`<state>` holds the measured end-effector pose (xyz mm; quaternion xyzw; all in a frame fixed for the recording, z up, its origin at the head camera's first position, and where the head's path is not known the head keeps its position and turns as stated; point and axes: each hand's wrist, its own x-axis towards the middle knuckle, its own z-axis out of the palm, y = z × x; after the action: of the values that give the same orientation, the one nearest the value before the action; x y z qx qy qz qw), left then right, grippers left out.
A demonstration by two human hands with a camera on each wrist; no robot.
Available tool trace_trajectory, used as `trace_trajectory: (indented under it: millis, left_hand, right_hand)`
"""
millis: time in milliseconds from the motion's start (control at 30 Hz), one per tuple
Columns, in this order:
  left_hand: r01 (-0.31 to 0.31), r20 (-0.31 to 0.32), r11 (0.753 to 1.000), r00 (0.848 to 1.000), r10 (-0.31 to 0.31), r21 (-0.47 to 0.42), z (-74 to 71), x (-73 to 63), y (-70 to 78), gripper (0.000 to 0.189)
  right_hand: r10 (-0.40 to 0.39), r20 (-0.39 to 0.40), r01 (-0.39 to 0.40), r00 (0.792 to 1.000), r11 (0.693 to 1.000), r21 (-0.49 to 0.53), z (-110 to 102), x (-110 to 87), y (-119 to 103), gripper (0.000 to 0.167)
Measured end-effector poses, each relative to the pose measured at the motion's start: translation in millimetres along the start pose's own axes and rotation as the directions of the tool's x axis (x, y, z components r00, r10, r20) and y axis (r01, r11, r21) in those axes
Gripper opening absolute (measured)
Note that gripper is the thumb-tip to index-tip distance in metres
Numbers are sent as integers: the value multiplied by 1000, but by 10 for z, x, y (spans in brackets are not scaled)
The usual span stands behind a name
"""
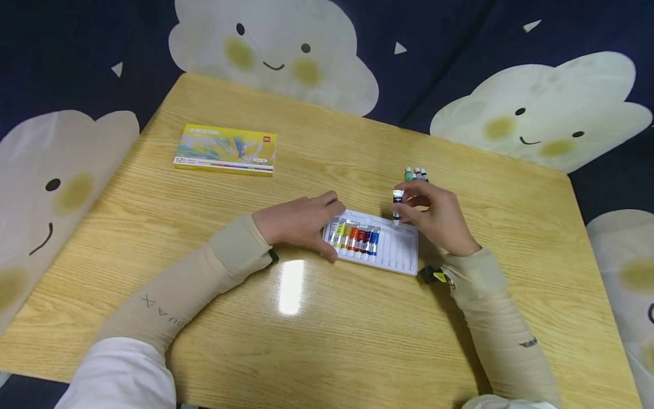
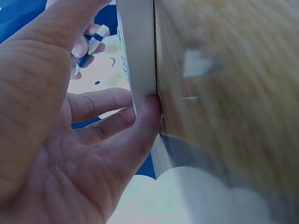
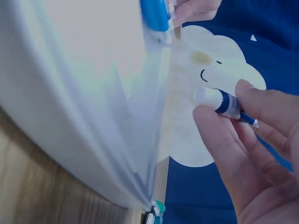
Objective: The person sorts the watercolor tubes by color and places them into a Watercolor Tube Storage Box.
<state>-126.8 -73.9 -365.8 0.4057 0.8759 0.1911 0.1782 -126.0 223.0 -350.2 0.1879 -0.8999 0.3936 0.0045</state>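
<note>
A white plastic paint tray [image 1: 401, 250] lies on the table with a row of several coloured paint tubes [image 1: 353, 238] in its left part; the slots on its right are bare. My left hand [image 1: 301, 221] grips the tray's left end, fingers toward the far edge and thumb at the near edge. Over the tray's right part, my right hand [image 1: 439, 218] pinches a dark blue paint tube [image 1: 397, 204] between thumb and fingers, held upright with its white cap down. The right wrist view shows that tube [image 3: 229, 103] beside the tray wall [image 3: 70, 135].
Several loose paint tubes [image 1: 416, 174], one green, lie just beyond my right hand. At the back left sits a yellow paint box [image 1: 225, 149]. The wooden table [image 1: 327, 346] ends against a dark cloth printed with smiling clouds [image 1: 271, 51].
</note>
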Motion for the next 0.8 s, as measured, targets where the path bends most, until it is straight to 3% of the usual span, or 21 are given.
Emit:
trace_trajectory:
  millis: [133,800]
  left_hand:
    - [-1,6,1000,1000,1,-3,-1,2,8,93]
    - [6,14,1000,1000,-6,-22,-13,5,17,93]
  right_hand:
    - [55,7,-55,998,998,19,0,-55,-26,36]
    - [157,15,-157,988,987,23,149,-325,-122,36]
